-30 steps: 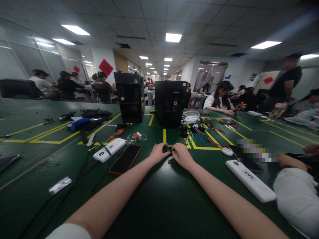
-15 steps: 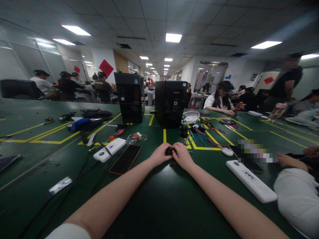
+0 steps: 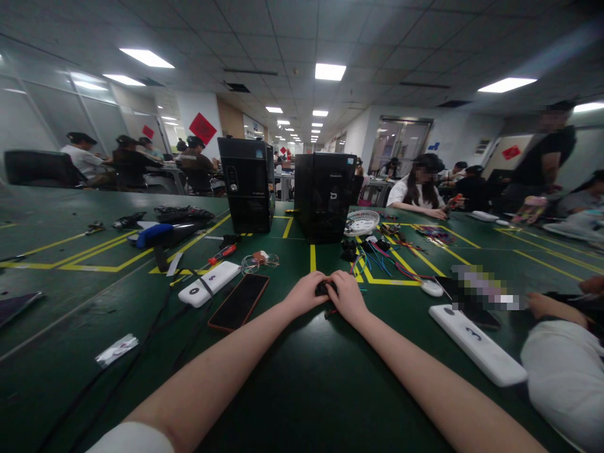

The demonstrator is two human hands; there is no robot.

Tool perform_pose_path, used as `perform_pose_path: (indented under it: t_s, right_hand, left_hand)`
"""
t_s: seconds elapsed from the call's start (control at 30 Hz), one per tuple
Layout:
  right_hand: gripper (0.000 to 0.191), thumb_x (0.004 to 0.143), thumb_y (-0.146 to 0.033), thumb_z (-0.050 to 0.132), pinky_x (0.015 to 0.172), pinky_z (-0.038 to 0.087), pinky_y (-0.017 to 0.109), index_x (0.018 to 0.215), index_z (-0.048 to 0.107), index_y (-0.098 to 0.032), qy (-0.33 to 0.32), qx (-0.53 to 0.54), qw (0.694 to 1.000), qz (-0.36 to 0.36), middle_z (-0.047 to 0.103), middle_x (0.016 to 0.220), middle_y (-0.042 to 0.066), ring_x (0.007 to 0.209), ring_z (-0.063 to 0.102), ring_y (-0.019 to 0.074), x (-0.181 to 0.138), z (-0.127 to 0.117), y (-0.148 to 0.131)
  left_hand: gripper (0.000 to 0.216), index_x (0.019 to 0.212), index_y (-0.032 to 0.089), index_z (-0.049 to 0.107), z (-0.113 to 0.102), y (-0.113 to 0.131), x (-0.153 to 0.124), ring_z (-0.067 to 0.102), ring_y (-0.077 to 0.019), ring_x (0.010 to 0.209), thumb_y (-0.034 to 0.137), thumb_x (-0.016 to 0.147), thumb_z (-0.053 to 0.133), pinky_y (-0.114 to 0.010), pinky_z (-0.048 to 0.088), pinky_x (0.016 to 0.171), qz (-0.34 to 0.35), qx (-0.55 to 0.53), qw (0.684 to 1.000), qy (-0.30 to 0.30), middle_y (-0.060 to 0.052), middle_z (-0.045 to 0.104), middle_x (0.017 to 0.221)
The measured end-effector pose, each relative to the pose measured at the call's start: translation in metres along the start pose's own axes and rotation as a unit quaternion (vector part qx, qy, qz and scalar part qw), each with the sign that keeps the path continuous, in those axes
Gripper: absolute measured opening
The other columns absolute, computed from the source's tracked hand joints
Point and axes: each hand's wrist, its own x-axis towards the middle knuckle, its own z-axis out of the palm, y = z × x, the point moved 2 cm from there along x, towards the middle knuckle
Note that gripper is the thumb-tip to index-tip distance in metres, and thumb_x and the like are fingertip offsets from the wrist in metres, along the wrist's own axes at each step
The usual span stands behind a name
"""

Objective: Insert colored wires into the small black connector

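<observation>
My left hand (image 3: 307, 292) and my right hand (image 3: 345, 292) meet over the green table, fingers closed around a small black part (image 3: 325, 289). Most of that part is covered by my fingers, so its kind cannot be made out. Below my right palm a short dark piece with a bit of red (image 3: 331, 312) shows. Left of my hands lies a dark phone with an orange edge (image 3: 239, 302). Beyond my right hand are loose coloured wires (image 3: 377, 261) with black connectors (image 3: 350, 249).
Two black computer towers (image 3: 248, 185) stand upright ahead. A white power bank (image 3: 210, 283), glasses (image 3: 258, 262) and a red screwdriver (image 3: 222, 254) lie left. At right are another white power bank (image 3: 477, 343), a white basket (image 3: 362, 223) and a co-worker's sleeve (image 3: 561, 371).
Both hands stay together on the small black part, with only slight finger movement. The whole view has shifted a little.
</observation>
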Motion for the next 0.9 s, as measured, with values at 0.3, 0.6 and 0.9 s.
perform_pose_path:
  t_s: [0.3, 0.6, 0.9]
  right_hand:
    - [0.01, 0.082, -0.017, 0.04, 0.079, 0.033, 0.031, 0.083, 0.05, -0.016, 0.038, 0.031, 0.998, 0.037, 0.052, 0.086, 0.006, 0.085, 0.046, 0.0183, 0.001, -0.004, 0.0]
    - [0.01, 0.081, -0.018, 0.043, 0.077, 0.035, 0.03, 0.086, 0.051, -0.016, 0.018, 0.089, 0.995, 0.035, 0.056, 0.084, 0.005, 0.082, 0.049, 0.0174, 0.002, -0.001, 0.01]
    - [0.01, 0.073, -0.012, 0.05, 0.076, 0.038, 0.027, 0.078, 0.058, -0.017, -0.224, 0.108, 0.968, -0.02, 0.056, 0.085, 0.004, 0.083, 0.051, 0.0155, -0.001, -0.018, 0.006]
  left_hand:
    - [0.034, 0.098, 0.018, 0.059, 0.003, -0.008, 0.001, 0.056, -0.0215, 0.09, 0.037, 0.07, 0.064, -0.032, 0.042, 0.08, -0.07, 0.05, 0.996, -0.025, -0.006, 0.062, 0.096]
    - [0.033, 0.095, 0.018, 0.061, 0.002, -0.021, 0.0, 0.057, -0.0239, 0.091, 0.041, 0.071, 0.062, -0.038, 0.039, 0.085, -0.159, 0.092, 0.983, 0.019, -0.006, 0.064, 0.094]
    - [0.033, 0.099, 0.02, 0.059, 0.002, -0.019, -0.001, 0.055, -0.0241, 0.098, 0.038, 0.073, 0.06, -0.042, 0.034, 0.093, -0.184, 0.084, 0.979, 0.011, -0.005, 0.063, 0.1]
